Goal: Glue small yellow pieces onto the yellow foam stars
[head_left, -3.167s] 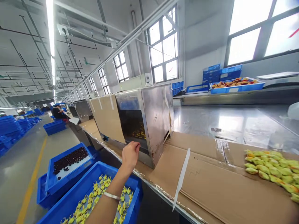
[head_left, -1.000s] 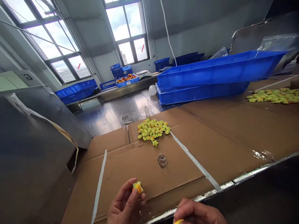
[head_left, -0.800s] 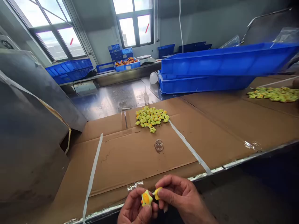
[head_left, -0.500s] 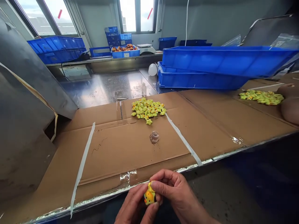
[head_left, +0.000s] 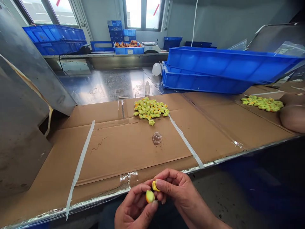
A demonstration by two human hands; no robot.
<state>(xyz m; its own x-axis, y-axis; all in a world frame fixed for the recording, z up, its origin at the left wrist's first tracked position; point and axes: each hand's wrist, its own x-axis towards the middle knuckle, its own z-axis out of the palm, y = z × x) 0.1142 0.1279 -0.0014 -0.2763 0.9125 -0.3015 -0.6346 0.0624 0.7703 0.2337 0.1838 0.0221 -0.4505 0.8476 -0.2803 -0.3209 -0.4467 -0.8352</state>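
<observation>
Between the fingertips of my left hand is a rounded, pale yellow-green piece with an orange edge, like a small duck or chick head. My right hand pinches a smaller bright yellow piece just above it, a little apart from it. Both hands are over the near edge of the bench. Out on the cardboard stands a small clear round pot. Behind the pot lies a heap of small yellow-green pieces, some with orange spots, with one star-shaped piece at its front.
Stacked blue crates stand at the back right. A clear dropper bottle is behind the heap. A metal housing borders the left. Strips of white tape mark the cardboard. At far right, another person's arm is beside a second heap.
The yellow figure held in both hands now shows as two separate pieces, one in each hand. My left hand has turned, hiding the orange and dark face markings. The view has shifted slightly.
</observation>
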